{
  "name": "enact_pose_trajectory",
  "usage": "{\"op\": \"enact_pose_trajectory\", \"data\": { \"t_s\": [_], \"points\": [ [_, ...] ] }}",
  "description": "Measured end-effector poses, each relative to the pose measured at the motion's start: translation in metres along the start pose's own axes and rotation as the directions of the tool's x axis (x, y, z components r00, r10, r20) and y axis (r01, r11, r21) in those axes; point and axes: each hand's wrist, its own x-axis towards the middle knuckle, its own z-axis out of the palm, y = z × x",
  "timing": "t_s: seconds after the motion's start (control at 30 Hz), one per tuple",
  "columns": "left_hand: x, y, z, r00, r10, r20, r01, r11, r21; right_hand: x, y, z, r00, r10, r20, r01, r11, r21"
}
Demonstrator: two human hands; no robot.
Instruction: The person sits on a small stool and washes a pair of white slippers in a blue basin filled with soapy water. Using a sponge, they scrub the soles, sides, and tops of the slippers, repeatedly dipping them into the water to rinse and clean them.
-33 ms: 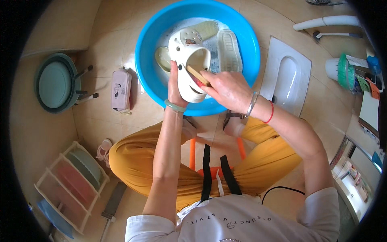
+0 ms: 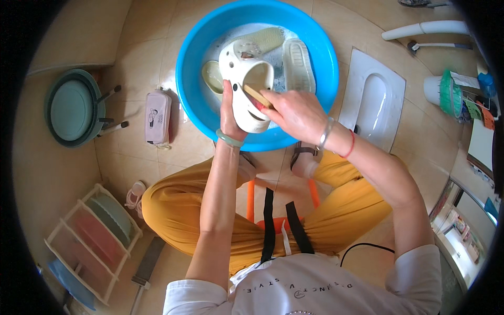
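My left hand (image 2: 229, 113) grips the side of a white clog (image 2: 240, 64), holding it tilted over a blue basin (image 2: 190, 63). The clog has round holes and decorations on its toe, which look blurred. In my right hand (image 2: 299, 111) is a small wooden-backed brush (image 2: 257, 96), its end pushed into the clog's foot opening; a bit of red shows beneath it. Foamy water fills the basin. A pale ribbed sole (image 2: 299, 67) lies in it at the right, and another pale, textured sole (image 2: 269, 38) at the back. A pale rounded piece (image 2: 212, 77) sits by the left wall.
A squat toilet (image 2: 376, 100) is set in the floor right of the basin. To the left are a pinkish pouch (image 2: 158, 116) and a grey-green folding basin (image 2: 72, 110) with legs. A rack (image 2: 94, 236) of coloured basins stands lower left. A bin (image 2: 436, 89) with a green liner is far right.
The brush and my right hand have shifted very slightly inside the clog's opening. The clog has tipped a little, and its toe decorations are now blurred.
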Motion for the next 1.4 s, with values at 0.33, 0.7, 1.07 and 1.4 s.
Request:
{"op": "enact_pose_trajectory", "data": {
  "t_s": [0.33, 0.7, 1.07, 1.4],
  "points": [
    [0.001, -0.013, 0.029, 0.994, -0.056, -0.094, 0.067, 0.991, 0.115, 0.05, 0.032, 0.018, 0.994, 0.107, -0.036, -0.111, 0.984, -0.14],
    [0.001, -0.026, 0.037, 0.993, -0.067, -0.093, 0.073, 0.996, 0.059, 0.054, 0.037, 0.018, 0.989, 0.087, -0.12, -0.117, 0.954, -0.275],
    [0.0, -0.009, 0.004, 0.998, -0.033, -0.053, 0.036, 0.998, 0.048, -0.004, 0.007, -0.003, 1.0, 0.023, 0.009, -0.023, 1.0, -0.006],
    [0.002, -0.014, 0.02, 0.993, -0.106, -0.059, 0.109, 0.993, 0.041, 0.052, 0.04, 0.021, 0.998, 0.034, -0.057, -0.041, 0.99, -0.135]
  ]
}}
